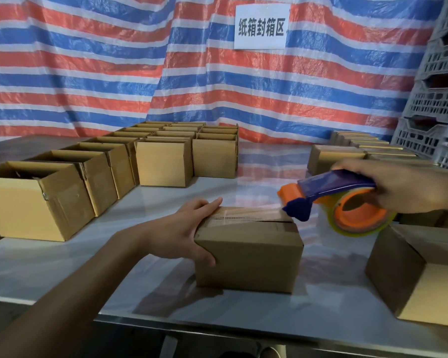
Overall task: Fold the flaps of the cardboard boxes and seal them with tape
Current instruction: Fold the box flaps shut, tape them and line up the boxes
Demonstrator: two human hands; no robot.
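A small closed cardboard box (pixel 251 257) stands on the table in front of me, with clear tape laid along its top seam. My left hand (pixel 184 231) holds its left end, fingers flat on the top and thumb down the front face. My right hand (pixel 398 184) grips a tape dispenser (pixel 344 202), purple and orange with a roll of clear tape, held just past the box's right top edge. A strip of tape runs from the dispenser's blade onto the box top.
Several open-topped boxes (pixel 36 202) stand in rows at the left and back. Another box (pixel 419 275) sits at the near right, with more boxes (pixel 334 157) behind my right hand. Grey plastic crates (pixel 435 99) are stacked at the far right. The table edge (pixel 217 329) is close to me.
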